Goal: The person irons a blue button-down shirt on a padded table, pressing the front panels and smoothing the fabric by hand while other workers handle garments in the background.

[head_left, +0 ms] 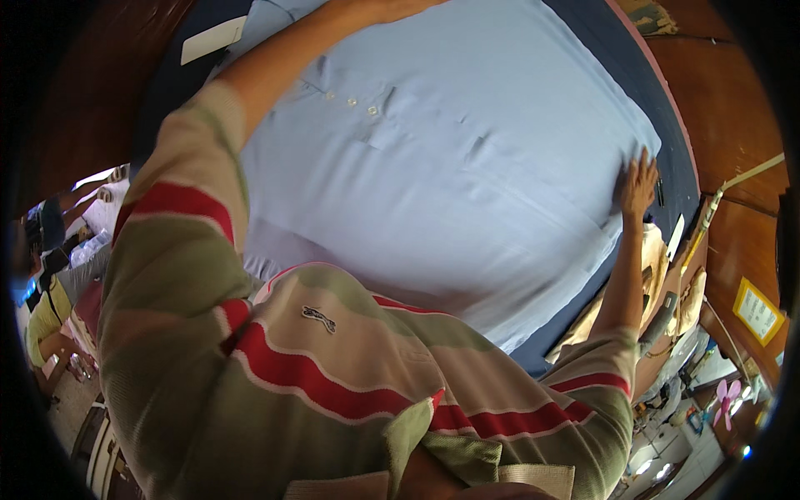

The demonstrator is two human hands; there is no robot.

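A light blue polo shirt (467, 192) with a short row of pale buttons lies spread out over a dark navy cloth (583, 25). Along its far side, my left hand (400, 7) reaches across and rests flat on the fabric, its fingers stretched out and partly cut off by the upper edge of the picture. My right hand (640, 185) touches the shirt's right edge with its fingers apart. Soft wrinkles run across the fabric near the buttons and toward the right.
A white card (214, 40) lies on the navy cloth at the far left. Beside my right hand is a dark pen (661, 192); cream cloth (583, 321) lies nearer. A yellow-framed sheet (757, 310) and a pink fan (727, 402) are farther right. Another person (50, 321) is at the left.
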